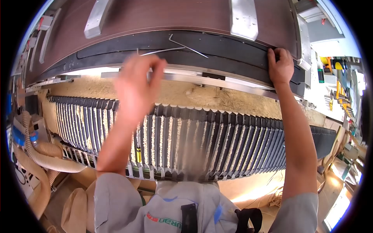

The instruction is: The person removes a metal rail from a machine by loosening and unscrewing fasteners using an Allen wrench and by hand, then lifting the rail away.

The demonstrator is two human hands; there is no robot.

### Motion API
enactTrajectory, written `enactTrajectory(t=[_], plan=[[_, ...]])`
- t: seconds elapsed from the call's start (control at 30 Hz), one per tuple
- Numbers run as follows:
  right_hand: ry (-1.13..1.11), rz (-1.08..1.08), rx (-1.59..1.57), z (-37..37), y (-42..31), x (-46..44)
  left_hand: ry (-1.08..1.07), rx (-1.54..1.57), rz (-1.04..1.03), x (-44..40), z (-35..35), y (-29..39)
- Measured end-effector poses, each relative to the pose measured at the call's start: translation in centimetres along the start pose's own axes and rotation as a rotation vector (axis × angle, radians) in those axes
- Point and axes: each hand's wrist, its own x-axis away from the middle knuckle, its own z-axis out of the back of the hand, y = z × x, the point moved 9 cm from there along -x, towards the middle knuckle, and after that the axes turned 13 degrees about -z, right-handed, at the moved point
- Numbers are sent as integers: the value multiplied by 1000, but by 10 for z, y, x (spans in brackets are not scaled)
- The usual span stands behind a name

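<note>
My left hand [138, 79] is blurred by motion above the metal rail at the front of the machine bed. Its thumb and fingers curve toward each other, and whether anything is between them is too smeared to tell. Just beyond it, two L-shaped hex keys [190, 48] lie crossed on the black strip [128, 43]. On the right, my right hand [281, 66] rests on the same strip with its fingers curled over the surface; anything under them is hidden.
Below the rail runs a ribbed bellows cover [229, 143] strewn with sawdust. A yellow-handled screwdriver [138, 154] stands at its front edge. Metal clamps [244, 19] lie across the brown panel [167, 13]. Hoses [50, 159] hang at the left; tools [342, 97] sit at the right.
</note>
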Motion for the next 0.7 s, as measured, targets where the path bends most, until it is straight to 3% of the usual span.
enactTrajectory(t=[0.03, 0.07, 0.1, 0.13, 0.2, 0.3, 0.63, 0.7], plan=[[-8, -13, 6, -1, 1, 0, -23, 291, 261, 26, -19, 12], [-6, -16, 4, -1, 2, -1, 39, 554, 365, 52, -44, 29], [-4, -19, -1, -1, 2, -1, -100, 831, 739, 97, -92, 36], [-5, -21, -6, -2, 1, 0, -16, 1019, 981, 126, -128, 45], [-3, -25, -5, -2, 0, 0, 182, 1201, 1233, 150, -173, 59], [-5, -23, -6, -1, 1, 1, 350, 1275, 1358, 144, -186, 67], [8, -31, -5, 1, 0, 1, 586, 1294, 1374, 136, -203, 67], [2, -34, -5, 0, 0, 0, 656, 1483, 1441, 137, -210, 72]])
